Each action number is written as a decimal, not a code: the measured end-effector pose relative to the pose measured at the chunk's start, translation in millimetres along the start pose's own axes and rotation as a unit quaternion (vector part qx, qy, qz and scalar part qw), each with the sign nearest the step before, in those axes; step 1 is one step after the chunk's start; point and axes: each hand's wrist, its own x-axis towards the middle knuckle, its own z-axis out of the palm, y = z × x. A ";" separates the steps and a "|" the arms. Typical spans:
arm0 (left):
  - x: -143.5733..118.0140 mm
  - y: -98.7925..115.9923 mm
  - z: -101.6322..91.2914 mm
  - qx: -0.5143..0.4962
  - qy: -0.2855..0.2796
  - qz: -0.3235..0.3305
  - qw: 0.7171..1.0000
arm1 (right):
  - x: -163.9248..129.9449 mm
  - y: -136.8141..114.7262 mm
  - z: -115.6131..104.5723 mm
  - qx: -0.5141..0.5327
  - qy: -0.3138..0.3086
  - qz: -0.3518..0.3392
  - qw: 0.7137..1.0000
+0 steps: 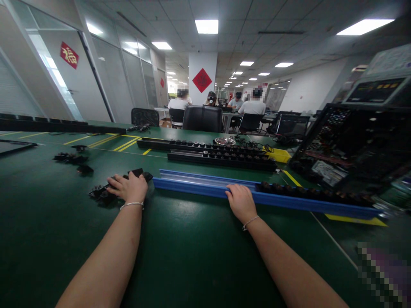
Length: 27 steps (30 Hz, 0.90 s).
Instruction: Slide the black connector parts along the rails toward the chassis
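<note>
The long blue plastic rail (205, 185) lies across the green tabletop (180, 248) in front of the person, its right stretch filled with a row of small black parts (308, 192) whose shapes are too dark to make out, and its far right end blurs out near a yellow floor-style marking. The right hand (240, 201) rests palm-down on the near edge of the rail, fingers curled over the lip; the fingertips are hidden behind the edge, so how firmly it grips cannot be told. The left hand (128, 187) lies flat and spread over a heap of small black plastic pieces (105, 192) just beside the rail's left end, covering most of them; whether it has any piece pinched is not visible. More loose black pieces (72, 158) sit farther left, well apart. Behind the blue rail lie two long black trays (208, 154) with rows of dark parts. A black open-framed machine (349, 145) stands at the right, cut off by the edge. Seated people (252, 107) work at the back.
</note>
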 end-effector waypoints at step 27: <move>-74.0 71.0 -9.6 -0.046 -0.147 0.523 0.838 | -3.2 59.7 -37.9 -0.163 0.079 0.226 0.957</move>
